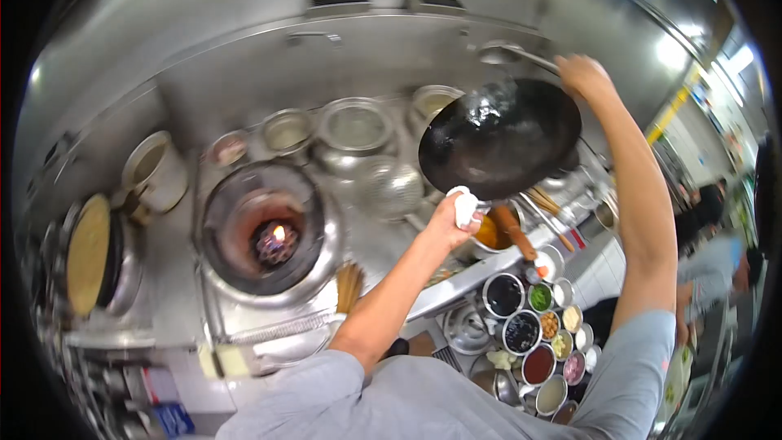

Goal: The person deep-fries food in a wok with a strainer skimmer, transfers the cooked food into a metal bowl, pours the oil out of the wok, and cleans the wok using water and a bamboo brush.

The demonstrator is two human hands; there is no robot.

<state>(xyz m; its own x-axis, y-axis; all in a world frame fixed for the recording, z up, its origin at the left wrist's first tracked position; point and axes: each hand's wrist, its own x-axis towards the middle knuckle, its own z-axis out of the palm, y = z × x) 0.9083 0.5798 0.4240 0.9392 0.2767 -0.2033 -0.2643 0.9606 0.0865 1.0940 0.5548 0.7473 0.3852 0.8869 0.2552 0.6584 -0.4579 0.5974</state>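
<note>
My left hand (pixel 450 226) is closed around a folded white cloth (pixel 465 207) at the near rim of a black wok (pixel 505 143). The wok is held up and tilted, off the burner, and its inside looks dark and wet with bright glints. High on the right, my right hand (pixel 585 77) grips the handle of a metal ladle (pixel 498 53). The ladle's bowl hangs over the far rim of the wok. To the left, a burner (pixel 277 240) burns with a small flame.
Metal pots (pixel 355 126) and a perforated strainer (pixel 389 186) stand behind the burner. A bamboo brush (pixel 349 287) lies near the front. Several seasoning bowls (pixel 538 364) sit at the lower right. A large pale round board (pixel 88 254) leans far left. Other people (pixel 709 269) stand at right.
</note>
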